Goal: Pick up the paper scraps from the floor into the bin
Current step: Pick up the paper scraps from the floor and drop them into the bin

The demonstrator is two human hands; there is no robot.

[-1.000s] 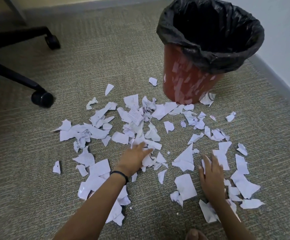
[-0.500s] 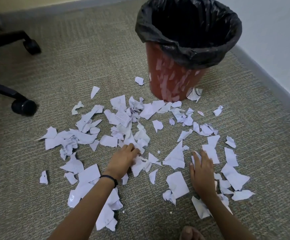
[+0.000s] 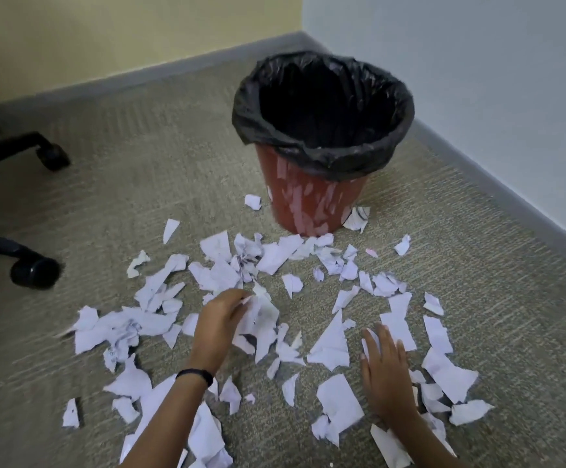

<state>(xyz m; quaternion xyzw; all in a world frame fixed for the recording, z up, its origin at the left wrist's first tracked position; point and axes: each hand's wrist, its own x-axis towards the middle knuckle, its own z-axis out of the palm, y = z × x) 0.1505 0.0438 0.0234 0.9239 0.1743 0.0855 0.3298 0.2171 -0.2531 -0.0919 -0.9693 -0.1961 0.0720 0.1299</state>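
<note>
Several torn white paper scraps (image 3: 276, 255) lie scattered over the carpet in front of a red bin (image 3: 308, 204) lined with a black bag. My left hand (image 3: 219, 319), with a dark band on its wrist, is closed around a bunch of scraps (image 3: 261, 314) in the middle of the pile and lifts their edges off the floor. My right hand (image 3: 384, 369) lies flat on the carpet with fingers spread, resting among scraps to the right; a large torn piece (image 3: 330, 342) sits between the two hands.
Two black chair legs with castors (image 3: 35, 271) stand at the left. The bin stands near a corner where a yellow wall and a pale blue wall (image 3: 477, 62) meet, with a grey skirting board (image 3: 511, 184) running along the right.
My left hand has curled its fingers around a clump of scraps and raised them. My right hand stays flat. The view has tilted up, showing the walls.
</note>
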